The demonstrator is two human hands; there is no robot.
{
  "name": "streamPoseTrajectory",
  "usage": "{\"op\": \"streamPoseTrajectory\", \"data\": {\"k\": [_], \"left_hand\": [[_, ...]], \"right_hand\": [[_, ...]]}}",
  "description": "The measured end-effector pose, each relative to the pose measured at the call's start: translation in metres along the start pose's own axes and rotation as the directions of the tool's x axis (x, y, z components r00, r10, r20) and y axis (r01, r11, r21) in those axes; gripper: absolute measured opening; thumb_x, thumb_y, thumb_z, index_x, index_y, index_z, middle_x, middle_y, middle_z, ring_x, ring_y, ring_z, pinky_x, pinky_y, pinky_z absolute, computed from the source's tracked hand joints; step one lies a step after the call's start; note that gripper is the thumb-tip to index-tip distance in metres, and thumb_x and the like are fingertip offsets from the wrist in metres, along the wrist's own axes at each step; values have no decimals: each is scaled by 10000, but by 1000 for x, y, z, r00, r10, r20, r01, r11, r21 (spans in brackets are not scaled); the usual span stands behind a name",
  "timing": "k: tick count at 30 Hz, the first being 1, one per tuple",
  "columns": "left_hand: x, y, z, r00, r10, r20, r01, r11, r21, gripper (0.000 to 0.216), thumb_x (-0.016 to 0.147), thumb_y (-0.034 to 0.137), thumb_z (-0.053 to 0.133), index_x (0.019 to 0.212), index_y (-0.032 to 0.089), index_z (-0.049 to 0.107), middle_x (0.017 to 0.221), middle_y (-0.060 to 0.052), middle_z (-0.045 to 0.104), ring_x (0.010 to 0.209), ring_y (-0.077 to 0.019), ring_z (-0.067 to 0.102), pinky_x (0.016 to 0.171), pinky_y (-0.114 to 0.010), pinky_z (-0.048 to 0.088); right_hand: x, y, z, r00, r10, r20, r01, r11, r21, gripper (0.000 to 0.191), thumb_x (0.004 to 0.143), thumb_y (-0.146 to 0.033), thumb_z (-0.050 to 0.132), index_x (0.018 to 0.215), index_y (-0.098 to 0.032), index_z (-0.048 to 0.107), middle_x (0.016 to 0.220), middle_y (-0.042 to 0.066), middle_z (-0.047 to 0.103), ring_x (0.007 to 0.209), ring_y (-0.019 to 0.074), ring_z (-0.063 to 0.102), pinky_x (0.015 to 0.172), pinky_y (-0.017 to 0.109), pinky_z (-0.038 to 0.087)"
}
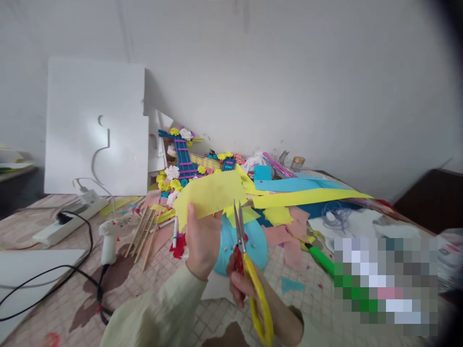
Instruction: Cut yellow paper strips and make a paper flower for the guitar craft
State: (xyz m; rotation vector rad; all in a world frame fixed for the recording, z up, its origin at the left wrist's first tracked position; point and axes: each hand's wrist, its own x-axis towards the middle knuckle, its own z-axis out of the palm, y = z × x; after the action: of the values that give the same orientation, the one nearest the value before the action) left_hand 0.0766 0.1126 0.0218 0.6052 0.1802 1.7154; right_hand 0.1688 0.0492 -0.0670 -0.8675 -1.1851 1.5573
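Observation:
My left hand is closed on a broad piece of yellow crepe paper, its thumb lying on the front face. The sheet is held up above the table, slanting to the right. Lower and to the right, my right hand grips scissors with yellow and red handles. Their blades point upward, slightly parted, just below the sheet and apart from my left hand. A rounded light-blue piece lies behind both hands, partly covered. Yellow scraps rest behind the blades.
To the left are a white hot glue gun, wooden sticks, a power strip and black cables. A blue guitar-shaped craft with paper flowers leans at the back. Long yellow strips and a green tool lie right.

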Motion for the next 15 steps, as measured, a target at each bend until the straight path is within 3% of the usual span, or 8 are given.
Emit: {"op": "streamPoseTrajectory", "data": {"k": [4,9,15], "left_hand": [[2,-1,0,1000,5,-26,-5,1000,12,360,868,380,311,1111,257,547,1145,-31,600,1143,-191,470,962,-355,361],[-4,-10,3,993,-83,-79,83,997,-10,370,869,376,308,1113,236,548,1177,-42,577,1144,-201,469,970,-362,356],[-12,-18,3,991,-96,-96,95,995,-20,352,872,360,314,1091,250,568,1132,-28,609,1103,-183,506,919,-319,408]], "right_hand": [[0,17,-2,989,44,141,-51,998,46,521,528,-628,626,760,-226,388,641,-65,411,345,24,334,304,168,271],[-10,1,1,995,57,78,-50,995,-86,435,645,-576,586,816,-203,441,654,-48,400,432,41,342,379,181,310],[-12,-2,3,996,78,44,-76,996,-47,475,642,-623,559,814,-206,409,603,-70,362,394,29,295,377,183,236]]}}
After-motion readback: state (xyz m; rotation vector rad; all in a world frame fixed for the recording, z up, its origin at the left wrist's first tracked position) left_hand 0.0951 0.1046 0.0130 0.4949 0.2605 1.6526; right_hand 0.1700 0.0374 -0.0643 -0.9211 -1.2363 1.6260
